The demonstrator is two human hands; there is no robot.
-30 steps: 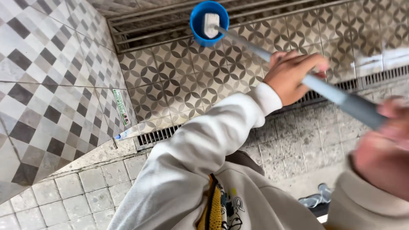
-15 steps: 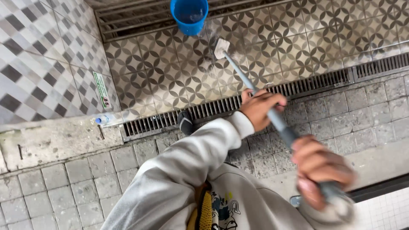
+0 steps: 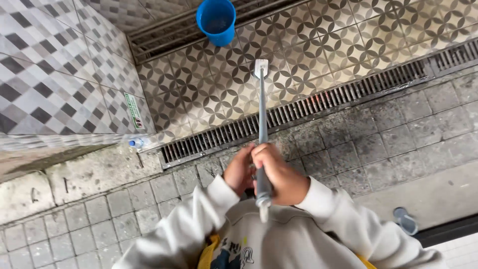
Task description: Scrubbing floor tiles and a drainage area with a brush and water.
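Over patterned floor tiles [image 3: 318,55], 2 hands, left [image 3: 239,172] & right [image 3: 281,174], clench long brush [image 3: 262,114], head down near blue bucket [image 3: 216,20]; scrubbing step, next stroke needs firm push.

The right hand [image 3: 281,174] hides part of the pole [image 3: 262,114] and most of the left hand [image 3: 239,172]. The bucket [image 3: 216,20] is cut by the top edge. The sticker [image 3: 133,110] is too small to tell.
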